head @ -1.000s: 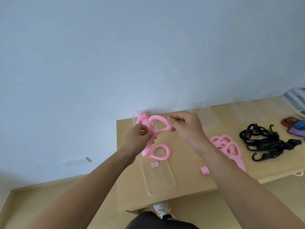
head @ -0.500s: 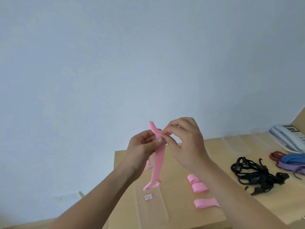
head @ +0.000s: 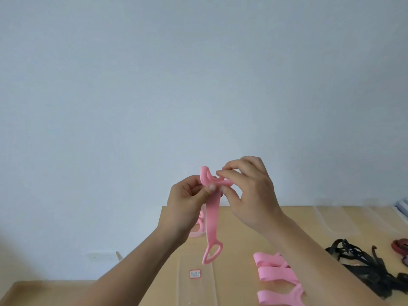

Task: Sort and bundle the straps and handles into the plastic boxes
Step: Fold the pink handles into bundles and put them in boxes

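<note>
I hold a pink strap (head: 212, 217) up in front of the wall, above the wooden table (head: 240, 219). My left hand (head: 187, 202) pinches its upper part between thumb and fingers. My right hand (head: 249, 191) pinches the folded top end. The strap hangs straight down and ends in a loop near the table. Below it lies a clear plastic box (head: 196, 283) with a red-edged label. More pink straps (head: 276, 281) lie to the right on the table. Another pink piece (head: 197, 228) sits behind my left wrist, partly hidden.
A tangle of black straps with hooks (head: 362, 261) lies at the right. Dark red and purple straps (head: 400, 246) sit at the right edge. Clear plastic boxes (head: 331, 219) line the table's far side. A wall socket (head: 101, 256) is low on the wall.
The view has tilted up, so the table sits lower in frame. The strap, first curled in both hands near the table, now hangs straight down, and my right hand folds its top end.
</note>
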Demonstrator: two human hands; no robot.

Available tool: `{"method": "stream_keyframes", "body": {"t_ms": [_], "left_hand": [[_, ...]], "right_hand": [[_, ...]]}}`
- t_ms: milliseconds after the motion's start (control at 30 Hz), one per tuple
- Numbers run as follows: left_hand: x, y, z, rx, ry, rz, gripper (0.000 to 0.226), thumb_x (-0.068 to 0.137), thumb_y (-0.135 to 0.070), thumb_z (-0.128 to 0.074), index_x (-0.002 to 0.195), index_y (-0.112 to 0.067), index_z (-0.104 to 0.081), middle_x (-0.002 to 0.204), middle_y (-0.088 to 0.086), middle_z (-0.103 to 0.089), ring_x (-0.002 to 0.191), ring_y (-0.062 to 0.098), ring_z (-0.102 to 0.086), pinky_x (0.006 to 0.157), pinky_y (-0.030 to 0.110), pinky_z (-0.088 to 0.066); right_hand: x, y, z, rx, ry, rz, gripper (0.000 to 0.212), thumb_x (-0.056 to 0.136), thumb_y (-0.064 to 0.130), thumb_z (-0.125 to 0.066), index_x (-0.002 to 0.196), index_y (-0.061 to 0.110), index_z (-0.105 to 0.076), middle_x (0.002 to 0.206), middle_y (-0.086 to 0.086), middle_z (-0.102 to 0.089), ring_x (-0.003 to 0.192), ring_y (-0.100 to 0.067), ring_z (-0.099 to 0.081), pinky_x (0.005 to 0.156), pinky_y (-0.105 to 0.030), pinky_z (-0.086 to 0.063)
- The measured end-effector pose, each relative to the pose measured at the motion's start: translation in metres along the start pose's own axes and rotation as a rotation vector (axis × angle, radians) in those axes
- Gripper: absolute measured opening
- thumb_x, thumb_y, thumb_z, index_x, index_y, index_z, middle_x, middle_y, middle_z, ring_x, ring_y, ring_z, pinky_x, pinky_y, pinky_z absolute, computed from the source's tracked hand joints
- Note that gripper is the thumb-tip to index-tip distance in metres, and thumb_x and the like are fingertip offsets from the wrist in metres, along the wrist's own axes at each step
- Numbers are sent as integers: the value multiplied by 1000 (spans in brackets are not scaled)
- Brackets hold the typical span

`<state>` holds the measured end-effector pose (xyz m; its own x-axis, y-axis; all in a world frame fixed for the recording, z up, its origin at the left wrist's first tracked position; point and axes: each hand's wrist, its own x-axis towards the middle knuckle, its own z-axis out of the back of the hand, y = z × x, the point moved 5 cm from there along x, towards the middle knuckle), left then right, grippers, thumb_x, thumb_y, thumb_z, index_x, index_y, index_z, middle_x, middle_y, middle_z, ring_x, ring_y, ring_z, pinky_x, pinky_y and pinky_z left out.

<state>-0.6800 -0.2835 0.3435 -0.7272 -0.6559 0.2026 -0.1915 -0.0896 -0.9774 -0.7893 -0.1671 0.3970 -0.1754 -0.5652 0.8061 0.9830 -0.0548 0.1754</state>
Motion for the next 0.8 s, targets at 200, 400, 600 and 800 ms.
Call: {"method": "stream_keyframes", "body": {"t_ms": [200, 400, 600, 800], "left_hand": [[1, 2, 0, -24, -116, 22, 25, 84, -43, -74, 92, -20, -79, 91, 12, -80, 83, 32, -71, 74, 47, -51], [5, 5, -2, -31, -135, 115, 25, 84, -42, -74, 95, -19, -80, 93, 16, -80, 93, 39, -76, 88, 68, -55], [5, 11, -7, 37, -102, 206, 50, 79, -58, -75, 99, -12, -80, 100, 19, -78, 98, 44, -74, 94, 70, -54], [10, 7, -14, -17, 32, 234, 61, 84, -65, -74, 100, -6, -79, 99, 19, -77, 95, 36, -73, 91, 47, -56]], "right_hand": [[7, 4, -6, 37, 179, 12, 16, 89, 11, -71, 104, 12, -77, 109, -2, -68, 106, -27, -56, 84, -33, -52], [11, -5, -12, 89, 248, -75, 8, 87, 11, -73, 94, 14, -74, 92, 3, -63, 92, -20, -56, 70, -37, -53], [8, -17, -20, 103, 166, -115, 7, 84, 11, -79, 87, 16, -77, 82, 7, -61, 83, -14, -52, 62, -29, -47], [0, -18, -25, 111, 81, -80, 23, 80, 1, -77, 69, 11, -60, 79, 2, -57, 69, -17, -48, 50, -36, -47]]}}
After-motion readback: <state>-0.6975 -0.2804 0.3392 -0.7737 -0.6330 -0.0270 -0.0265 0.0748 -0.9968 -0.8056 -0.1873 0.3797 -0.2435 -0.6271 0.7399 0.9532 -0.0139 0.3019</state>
